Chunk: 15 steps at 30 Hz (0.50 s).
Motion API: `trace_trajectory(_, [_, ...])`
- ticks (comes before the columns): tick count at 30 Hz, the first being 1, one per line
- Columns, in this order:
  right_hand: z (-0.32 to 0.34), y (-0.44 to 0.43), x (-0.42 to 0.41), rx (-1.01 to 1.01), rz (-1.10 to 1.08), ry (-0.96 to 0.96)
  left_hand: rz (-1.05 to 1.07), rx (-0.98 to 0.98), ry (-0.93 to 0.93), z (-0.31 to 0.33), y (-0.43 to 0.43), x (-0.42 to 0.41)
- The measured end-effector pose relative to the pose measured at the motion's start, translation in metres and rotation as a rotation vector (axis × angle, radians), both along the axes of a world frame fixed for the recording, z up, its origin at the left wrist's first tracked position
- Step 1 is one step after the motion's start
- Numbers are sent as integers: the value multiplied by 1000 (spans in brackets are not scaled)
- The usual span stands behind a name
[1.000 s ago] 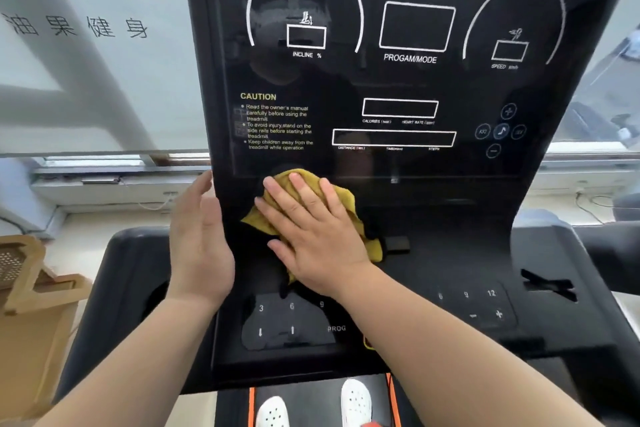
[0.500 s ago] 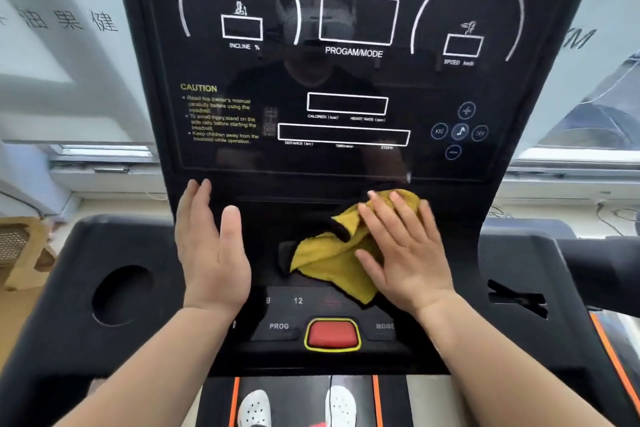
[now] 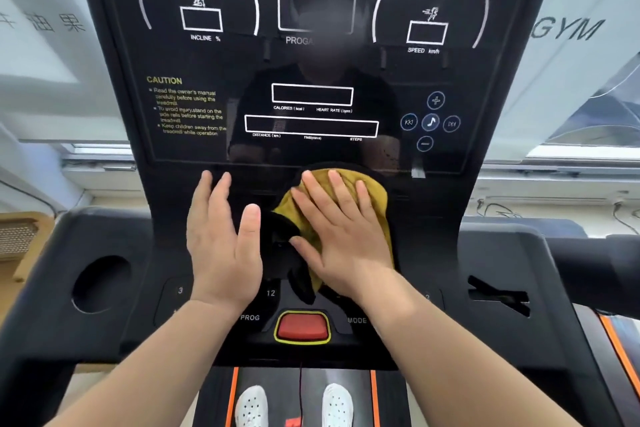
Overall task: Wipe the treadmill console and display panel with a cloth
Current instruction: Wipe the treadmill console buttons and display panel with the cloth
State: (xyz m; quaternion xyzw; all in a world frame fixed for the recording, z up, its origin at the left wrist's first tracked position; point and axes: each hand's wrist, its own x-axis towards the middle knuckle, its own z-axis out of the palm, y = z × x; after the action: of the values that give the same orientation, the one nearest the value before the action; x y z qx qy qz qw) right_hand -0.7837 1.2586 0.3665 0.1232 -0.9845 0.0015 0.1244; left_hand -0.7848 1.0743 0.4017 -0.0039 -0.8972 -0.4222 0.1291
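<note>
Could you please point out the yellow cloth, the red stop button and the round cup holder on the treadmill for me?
yellow cloth point(image 3: 375, 199): head view, on its bare upper right edge.
red stop button point(image 3: 302, 326): head view, on its centre.
round cup holder point(image 3: 101, 283): head view, inside the dark opening.

Display panel point(image 3: 214, 55) above both hands is bare and reachable. Left hand point(image 3: 221, 239) and right hand point(image 3: 343, 239) crowd the console point(image 3: 433, 246) centre; its right side, cup hole point(image 3: 100, 282) side and red button point(image 3: 302, 326) unblocked.
</note>
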Motion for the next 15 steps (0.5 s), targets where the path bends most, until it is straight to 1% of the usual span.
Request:
trace_trajectory(2, [-7,20,5,15,-43,23,-26,-34,19,3,8,-1])
trace_trajectory(5, [-19,64,19,-55,-253,50,-79,-93,60,9,23,-2])
trace_trajectory(7, [-19,89,23,-105,-356,57,-123,-130,103,13,33,-4])
trace_trajectory(9, [-8,105,16,-123,-385,88,-162,-190,127,14,42,-9])
trace_trajectory(12, [25,122,-13,-134,-379,156,-172,-312,119,17,51,-19])
trace_trajectory(15, [65,131,-44,-100,-318,233,-118,-319,113,26,53,-29])
